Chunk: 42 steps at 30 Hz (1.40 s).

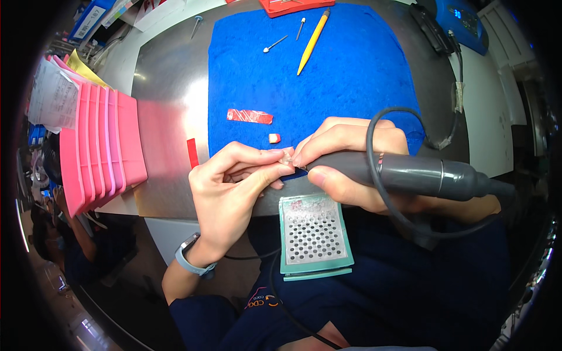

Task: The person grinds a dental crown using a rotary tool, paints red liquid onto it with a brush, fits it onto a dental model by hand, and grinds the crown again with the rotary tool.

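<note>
My left hand (pixel 225 190) is closed in a pinch at the near edge of a blue cloth (pixel 252 76). Between its fingertips is a small, pale, translucent piece (pixel 285 158), mostly covered by the fingers, so its kind is unclear. My right hand (pixel 354 140) grips a dark grey rotary handpiece (pixel 413 174) like a pen, its thin tip meeting the piece. Fingertips of both hands come together there. Just beyond them lies a small red-and-white block (pixel 274 138), and past it a red strip (pixel 250 116) with a shiny surface.
On the cloth's far part are a yellow pencil-like tool (pixel 313 44) and two white-headed rotary bits (pixel 275 44). Stacked pink trays (pixel 105 146) stand left. A green-framed perforated catch tray (pixel 316 234) sits below my hands. The handpiece's cord loops over my right wrist; a blue control unit (pixel 468 29) is far right.
</note>
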Each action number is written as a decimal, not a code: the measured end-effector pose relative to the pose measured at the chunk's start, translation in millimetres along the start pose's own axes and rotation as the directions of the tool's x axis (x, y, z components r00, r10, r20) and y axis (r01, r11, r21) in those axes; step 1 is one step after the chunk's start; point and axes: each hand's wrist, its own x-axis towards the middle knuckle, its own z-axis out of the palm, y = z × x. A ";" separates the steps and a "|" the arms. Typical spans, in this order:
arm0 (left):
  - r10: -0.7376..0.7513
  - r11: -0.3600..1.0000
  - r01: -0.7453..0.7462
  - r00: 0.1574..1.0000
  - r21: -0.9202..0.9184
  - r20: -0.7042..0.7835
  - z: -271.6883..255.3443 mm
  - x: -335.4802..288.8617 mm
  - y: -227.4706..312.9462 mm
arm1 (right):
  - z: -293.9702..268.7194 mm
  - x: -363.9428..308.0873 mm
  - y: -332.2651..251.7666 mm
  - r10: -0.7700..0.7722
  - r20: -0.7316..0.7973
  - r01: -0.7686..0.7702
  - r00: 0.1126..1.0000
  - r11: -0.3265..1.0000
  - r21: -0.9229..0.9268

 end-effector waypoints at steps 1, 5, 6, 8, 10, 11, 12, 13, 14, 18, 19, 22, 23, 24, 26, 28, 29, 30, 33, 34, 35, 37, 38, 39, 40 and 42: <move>0.000 1.000 0.000 1.000 0.004 0.001 -0.4 0.0 0.1 | 0.3 0.1 0.8 -0.010 0.004 0.010 1.000 1.000 0.005; -0.008 1.000 0.008 1.000 0.009 -0.011 -1.6 -1.6 -0.7 | 1.0 0.8 -0.4 0.018 0.023 -0.018 1.000 1.000 0.010; -0.006 1.000 0.006 1.000 -0.001 -0.006 -1.5 -1.6 -0.4 | -0.1 0.2 -0.7 0.026 0.024 -0.027 0.999 0.999 0.034; -0.004 1.000 0.004 1.000 -0.012 0.000 -1.8 -1.2 -1.1 | -0.4 -0.4 -0.6 0.036 0.025 -0.037 0.999 0.998 0.056; -0.004 1.000 0.004 1.000 -0.010 0.009 -3.0 -1.9 -2.3 | 1.1 -1.3 -0.1 0.042 0.019 -0.042 0.999 0.998 0.053; -0.004 1.000 0.005 1.000 -0.010 0.006 -3.3 -2.4 -2.6 | 0.6 -0.9 0.0 0.040 0.021 -0.042 0.999 0.998 0.055; 0.005 1.000 -0.005 1.000 -0.008 0.004 -3.5 -2.7 -3.0 | -1.0 -0.4 -0.1 0.058 0.038 -0.061 0.998 0.994 0.092; 0.016 1.000 -0.016 1.000 -0.008 0.006 -3.2 -2.5 -3.2 | -2.5 0.0 -1.2 0.076 0.053 -0.082 0.996 0.989 0.124; 0.016 1.000 -0.016 1.000 -0.010 0.005 -2.8 -2.4 -3.2 | -3.1 0.8 -2.3 0.077 0.055 -0.083 0.996 0.989 0.124; 0.048 0.999 -0.048 0.999 0.015 -0.007 -1.5 -3.3 -3.2 | -4.1 1.5 -6.8 0.113 0.074 -0.123 0.991 0.981 0.147; 0.064 0.998 -0.064 0.998 0.017 -0.011 -0.9 -2.6 -3.3 | -5.0 1.5 -7.5 0.117 0.081 -0.128 0.990 0.981 0.148; 0.073 0.997 -0.073 0.997 -0.015 -0.033 1.1 -1.0 -5.8 | -5.5 1.7 -8.8 0.129 0.092 -0.141 0.987 0.980 0.138; 0.072 0.997 -0.072 0.997 -0.015 -0.034 0.7 -1.1 -6.1 | -5.6 1.4 -8.0 0.129 0.094 -0.142 0.987 0.980 0.139; 0.086 0.996 -0.086 0.996 0.014 -0.028 0.3 -1.3 -6.4 | -5.8 0.9 -6.7 0.124 0.106 -0.137 0.987 0.982 0.130; 0.099 0.994 -0.097 0.995 0.045 -0.024 -0.4 -0.9 -6.7 | -6.3 1.9 -6.5 0.117 0.121 -0.132 0.986 0.983 0.125; 0.110 0.994 -0.110 0.994 0.022 -0.018 -1.1 -0.6 -7.3 | -7.0 3.3 -10.0 0.161 0.106 -0.173 0.981 0.978 0.116; 0.110 0.994 -0.109 0.994 0.022 -0.017 -1.2 -1.1 -6.9 | -6.8 2.7 -10.2 0.162 0.105 -0.174 0.981 0.978 0.116; 0.096 0.995 -0.095 0.995 0.032 -0.016 -1.4 -1.9 -6.0 | -6.6 2.0 -10.0 0.156 0.115 -0.170 0.981 0.979 0.117; 0.106 0.993 -0.105 0.994 0.047 -0.012 -1.2 -0.9 -7.2 | -7.4 0.5 -8.3 0.146 0.118 -0.161 0.982 0.978 0.129; 0.126 0.991 -0.126 0.992 0.052 -0.010 -1.5 -0.6 -8.0 | -7.3 0.4 -7.6 0.144 0.111 -0.159 0.983 0.977 0.142; 0.126 0.991 -0.125 0.992 0.053 -0.010 -1.2 -0.8 -7.7 | -7.3 0.7 -7.9 0.144 0.111 -0.159 0.983 0.977 0.143; 0.105 0.994 -0.105 0.994 0.034 -0.013 -0.4 -1.6 -7.0 | -7.3 1.6 -9.1 0.145 0.110 -0.159 0.983 0.979 0.126; 0.105 0.994 -0.105 0.994 0.033 -0.013 -0.8 -1.7 -6.7 | -7.3 2.2 -9.3 0.145 0.110 -0.159 0.983 0.979 0.126; 0.108 0.993 -0.108 0.994 0.054 -0.010 -1.4 -1.9 -6.4 | -7.5 3.0 -9.1 0.131 0.117 -0.146 0.984 0.981 0.128; 0.111 0.991 -0.110 0.994 0.074 -0.007 -1.8 -1.7 -6.3 | -7.7 3.6 -9.0 0.117 0.123 -0.133 0.985 0.982 0.131; 0.117 0.991 -0.116 0.993 0.067 -0.005 -1.3 -1.0 -8.1 | -7.1 3.1 -11.0 0.150 0.119 -0.165 0.981 0.978 0.128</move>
